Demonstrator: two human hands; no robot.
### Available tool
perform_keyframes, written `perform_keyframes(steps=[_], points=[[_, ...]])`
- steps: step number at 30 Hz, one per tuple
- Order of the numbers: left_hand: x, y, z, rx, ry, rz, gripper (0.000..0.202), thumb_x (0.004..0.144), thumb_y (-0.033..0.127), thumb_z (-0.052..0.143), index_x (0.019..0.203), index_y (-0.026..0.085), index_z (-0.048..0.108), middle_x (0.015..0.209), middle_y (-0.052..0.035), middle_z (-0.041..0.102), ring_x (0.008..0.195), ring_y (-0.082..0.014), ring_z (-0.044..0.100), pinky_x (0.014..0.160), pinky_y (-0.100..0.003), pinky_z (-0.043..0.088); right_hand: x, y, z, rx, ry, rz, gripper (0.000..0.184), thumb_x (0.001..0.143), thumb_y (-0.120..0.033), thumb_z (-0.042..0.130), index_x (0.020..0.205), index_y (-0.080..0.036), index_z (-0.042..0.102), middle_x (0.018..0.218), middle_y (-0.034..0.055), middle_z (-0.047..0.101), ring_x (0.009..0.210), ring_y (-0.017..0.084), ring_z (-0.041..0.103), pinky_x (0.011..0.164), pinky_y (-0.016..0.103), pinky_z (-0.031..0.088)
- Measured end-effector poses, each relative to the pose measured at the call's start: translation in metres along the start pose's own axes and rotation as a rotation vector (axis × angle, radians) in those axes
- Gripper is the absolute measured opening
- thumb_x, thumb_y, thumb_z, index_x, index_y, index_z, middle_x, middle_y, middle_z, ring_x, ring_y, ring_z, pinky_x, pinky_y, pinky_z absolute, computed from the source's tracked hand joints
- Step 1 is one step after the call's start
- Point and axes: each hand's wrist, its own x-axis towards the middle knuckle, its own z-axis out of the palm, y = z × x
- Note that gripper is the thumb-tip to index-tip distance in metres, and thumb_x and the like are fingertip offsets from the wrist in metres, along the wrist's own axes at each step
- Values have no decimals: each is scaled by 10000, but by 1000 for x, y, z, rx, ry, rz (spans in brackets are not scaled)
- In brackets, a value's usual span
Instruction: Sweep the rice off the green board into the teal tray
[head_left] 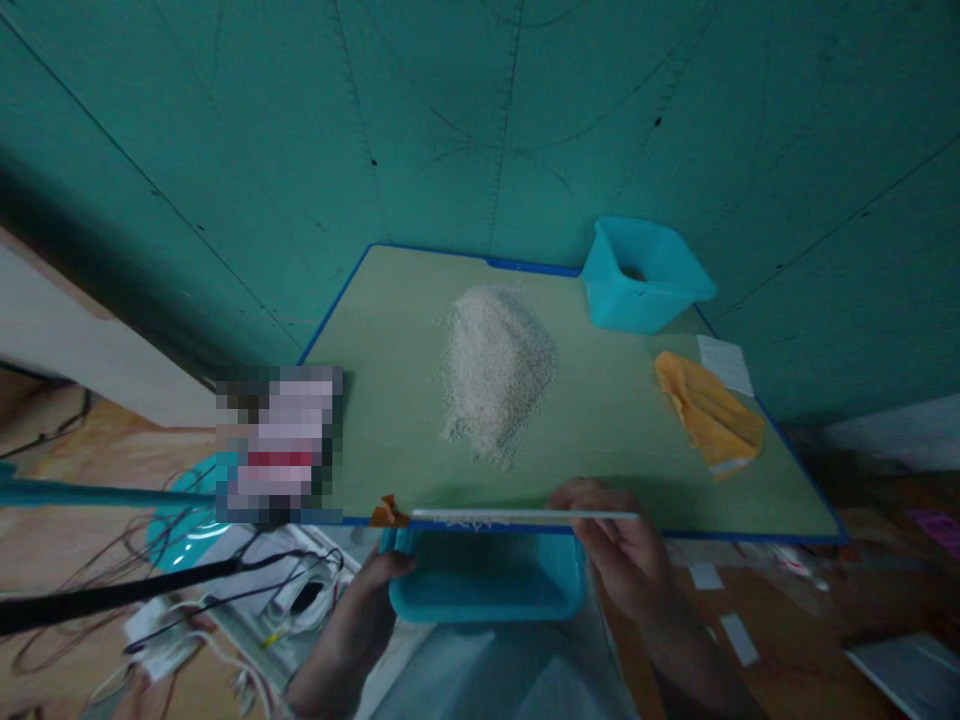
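Observation:
A heap of white grains [495, 365] lies in the middle of a pale green board with a blue rim [615, 450]. My left hand [360, 610] is closed on the left side of a teal tub [487, 575], held just below the board's near edge. My right hand [615, 545] pinches a thin white flat strip [517, 516] that lies along that near edge, above the tub. A few grains cling by the strip.
A second teal tub [645, 275] stands at the board's far right corner. An orange cloth [709, 410] and a white paper slip [724, 362] lie on the right side. Cables, a teal disc [180, 520] and a pixelated patch are at the left.

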Motion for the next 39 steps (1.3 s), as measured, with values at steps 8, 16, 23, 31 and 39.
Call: perform_keyframes(steps=[8, 16, 23, 31, 39], points=[[-1, 1, 2, 10, -4, -6, 297, 634, 154, 630, 884, 266, 745, 687, -1, 768, 1039, -310, 631, 782, -358, 530, 0, -2, 1, -25, 1, -2, 184, 878, -163, 523, 983, -295, 598, 869, -5, 687, 866, 170, 644, 763, 307, 501], [-3, 2, 5, 8, 20, 10, 354, 596, 151, 657, 930, 238, 735, 845, -13, 783, 1031, -322, 636, 810, -371, 524, -2, -6, 1, -11, 20, 24, 151, 876, -179, 524, 958, -279, 602, 845, 17, 683, 826, 174, 646, 726, 313, 523], [0, -1, 3, -17, 25, 13, 310, 563, 160, 691, 863, 218, 747, 878, -24, 785, 990, -320, 653, 840, -365, 502, -1, 2, -1, 1, 243, 165, 90, 842, -303, 600, 891, -240, 641, 821, 24, 679, 795, 172, 656, 730, 286, 533], [-3, 2, 8, 8, 16, -9, 324, 560, 192, 674, 877, 198, 738, 840, -48, 780, 911, -328, 675, 759, -390, 521, -1, -3, 3, 15, 170, 271, 101, 852, -326, 591, 876, -241, 640, 807, 11, 676, 772, 154, 644, 726, 248, 518], [0, 0, 7, 17, -1, -20, 323, 553, 185, 680, 868, 211, 745, 795, -31, 781, 854, -300, 689, 701, -348, 530, -6, -2, 6, 33, 189, 313, 117, 847, -341, 592, 869, -233, 632, 812, 24, 681, 789, 171, 653, 731, 268, 530]])
